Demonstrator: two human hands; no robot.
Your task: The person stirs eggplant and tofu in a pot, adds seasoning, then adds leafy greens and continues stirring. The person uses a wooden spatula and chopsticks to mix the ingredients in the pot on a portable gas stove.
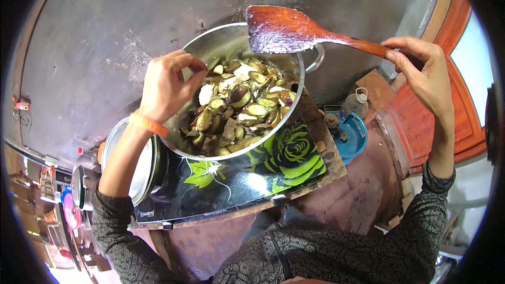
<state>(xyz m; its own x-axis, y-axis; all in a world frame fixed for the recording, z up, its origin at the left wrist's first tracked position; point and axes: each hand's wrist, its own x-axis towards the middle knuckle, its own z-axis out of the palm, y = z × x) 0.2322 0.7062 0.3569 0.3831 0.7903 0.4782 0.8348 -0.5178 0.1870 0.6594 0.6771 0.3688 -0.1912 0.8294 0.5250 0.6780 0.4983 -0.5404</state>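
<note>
A large metal pot (287, 133) stands on a black glass stove top (226, 194) with green flower patterns. Sliced eggplant (238, 94) fills it, mixed with pale and brownish chunks. Over the pot's left side my left hand (167, 81) is closed in a pinch, thumb and fingertips together. Whatever lies between them, if anything, is too small to make out. My right hand (423, 71) grips the handle end of a brown wooden spatula (281, 29), held level above the pot's far right rim. The blade is wet and shiny, and appears clear of the food.
Left of the big pot sits a lidded pot (126, 163), beneath my left forearm. A blue basin (355, 139) and a clear plastic jug (356, 102) stand low at the right. Behind the stove rises a grey wall (131, 16); a wooden door (447, 110) is at the right.
</note>
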